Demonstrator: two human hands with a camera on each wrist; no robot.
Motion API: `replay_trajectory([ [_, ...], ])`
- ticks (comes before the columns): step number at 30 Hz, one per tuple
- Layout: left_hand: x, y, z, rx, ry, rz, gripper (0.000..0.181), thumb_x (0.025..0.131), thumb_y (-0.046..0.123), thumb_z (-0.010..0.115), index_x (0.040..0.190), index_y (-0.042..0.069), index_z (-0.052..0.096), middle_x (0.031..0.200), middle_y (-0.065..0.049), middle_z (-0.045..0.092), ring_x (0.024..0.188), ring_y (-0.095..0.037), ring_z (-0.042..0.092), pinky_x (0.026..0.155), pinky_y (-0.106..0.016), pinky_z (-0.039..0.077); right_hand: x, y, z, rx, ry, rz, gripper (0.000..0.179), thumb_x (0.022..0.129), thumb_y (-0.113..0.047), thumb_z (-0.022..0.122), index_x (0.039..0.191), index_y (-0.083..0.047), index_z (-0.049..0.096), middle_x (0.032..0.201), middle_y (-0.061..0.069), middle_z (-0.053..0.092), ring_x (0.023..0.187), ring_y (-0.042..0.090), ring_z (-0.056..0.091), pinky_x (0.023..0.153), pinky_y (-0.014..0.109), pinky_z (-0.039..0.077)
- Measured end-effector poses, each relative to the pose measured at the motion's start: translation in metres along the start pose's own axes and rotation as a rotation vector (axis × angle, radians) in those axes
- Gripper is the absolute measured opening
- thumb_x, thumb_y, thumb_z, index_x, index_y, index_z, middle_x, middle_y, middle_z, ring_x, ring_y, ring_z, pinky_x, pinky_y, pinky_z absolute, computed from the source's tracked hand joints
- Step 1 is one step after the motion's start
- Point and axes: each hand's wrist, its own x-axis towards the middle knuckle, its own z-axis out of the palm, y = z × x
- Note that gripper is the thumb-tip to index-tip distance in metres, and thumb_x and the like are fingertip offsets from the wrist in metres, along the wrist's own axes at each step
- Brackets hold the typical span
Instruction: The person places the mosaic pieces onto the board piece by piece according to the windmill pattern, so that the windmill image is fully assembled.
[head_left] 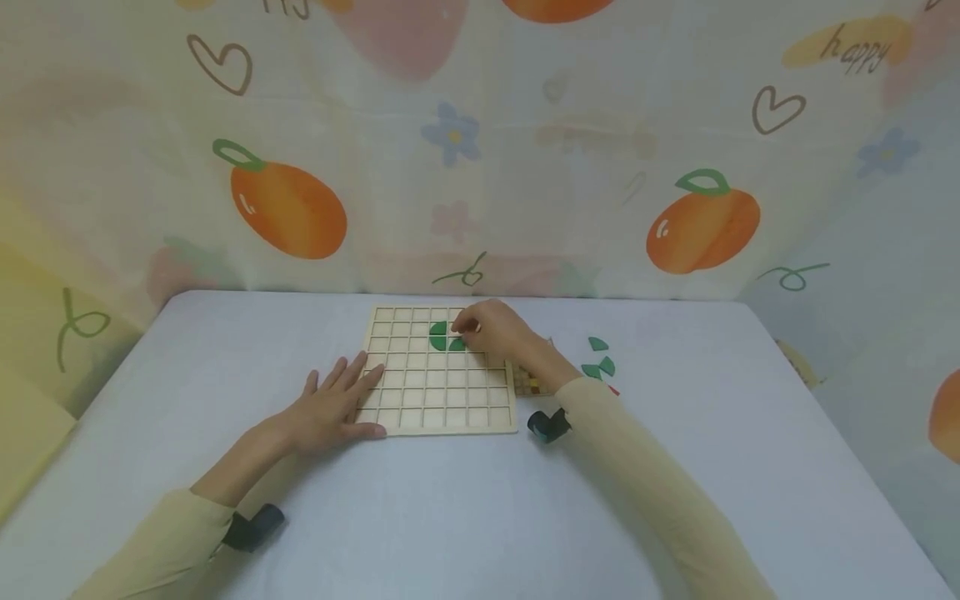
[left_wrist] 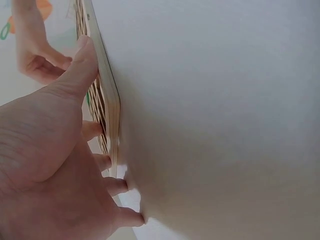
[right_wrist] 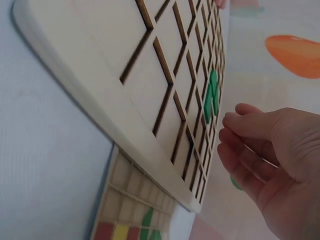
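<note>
A pale wooden grid board (head_left: 437, 394) lies on the white table. My left hand (head_left: 327, 408) rests at its near left corner, fingers spread; in the left wrist view the thumb (left_wrist: 86, 60) lies along the edge. Green quarter-round pieces (head_left: 438, 342) sit in adjoining cells in the board's upper part. Over them is my right hand (head_left: 491, 327), fingers curled, thumb and forefinger together. In the right wrist view this hand (right_wrist: 270, 155) shows nothing between its fingertips, which point toward the green pieces (right_wrist: 211, 97). The cell under the fingers is hidden.
Right of the board, partly beneath my right arm, lies a smaller patterned grid board (head_left: 531, 381) with coloured squares. Loose green pieces (head_left: 597, 343) and a red one (head_left: 613, 389) lie farther right. A patterned cloth (head_left: 510, 208) hangs behind the table.
</note>
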Motion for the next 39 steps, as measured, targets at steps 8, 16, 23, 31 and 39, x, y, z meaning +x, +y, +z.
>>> replay_trajectory([
  [8, 0.000, -0.003, 0.001, 0.007, 0.002, 0.001, 0.096, 0.087, 0.056, 0.065, 0.155, 0.004, 0.022, 0.161, -0.027, 0.005, 0.144, -0.052, 0.001, 0.106, -0.074, -0.003, -0.012, 0.007, -0.016, -0.080, -0.006, 0.005, 0.019, 0.096, -0.008, 0.062, 0.111, -0.008, 0.073, 0.107, 0.003, 0.071, 0.098, 0.017, 0.062, 0.088, 0.032, 0.051],
  [16, -0.001, 0.001, -0.002, 0.012, 0.004, 0.000, 0.095, 0.087, 0.055, 0.065, 0.155, 0.003, 0.023, 0.160, -0.028, 0.006, 0.144, -0.053, 0.003, 0.106, -0.075, -0.001, -0.025, 0.022, -0.030, -0.123, -0.008, 0.006, 0.020, 0.095, -0.006, 0.061, 0.112, -0.006, 0.073, 0.109, 0.006, 0.071, 0.102, 0.020, 0.064, 0.089, 0.034, 0.051],
  [23, -0.001, -0.001, -0.001, 0.010, 0.004, -0.006, 0.095, 0.087, 0.055, 0.065, 0.155, 0.003, 0.023, 0.160, -0.027, 0.006, 0.144, -0.053, 0.003, 0.106, -0.074, -0.001, -0.038, 0.032, -0.041, -0.110, 0.006, 0.035, 0.020, 0.095, -0.005, 0.062, 0.112, -0.003, 0.072, 0.110, 0.008, 0.071, 0.102, 0.023, 0.064, 0.089, 0.036, 0.052],
  [31, 0.000, -0.002, 0.002, 0.012, 0.008, 0.000, 0.095, 0.087, 0.056, 0.065, 0.155, 0.004, 0.023, 0.161, -0.027, 0.005, 0.144, -0.053, 0.002, 0.106, -0.074, -0.001, -0.053, 0.042, -0.053, -0.075, 0.043, 0.048, 0.020, 0.093, -0.004, 0.065, 0.111, 0.000, 0.072, 0.108, 0.013, 0.071, 0.099, 0.024, 0.064, 0.089, 0.039, 0.052],
  [39, -0.001, 0.000, 0.001, 0.004, 0.008, 0.000, 0.095, 0.087, 0.055, 0.065, 0.155, 0.003, 0.024, 0.160, -0.028, 0.007, 0.144, -0.053, 0.003, 0.106, -0.075, -0.001, -0.066, 0.058, -0.059, -0.076, 0.069, 0.069, 0.020, 0.092, -0.002, 0.065, 0.111, 0.001, 0.071, 0.108, 0.013, 0.071, 0.098, 0.025, 0.065, 0.088, 0.039, 0.053],
])
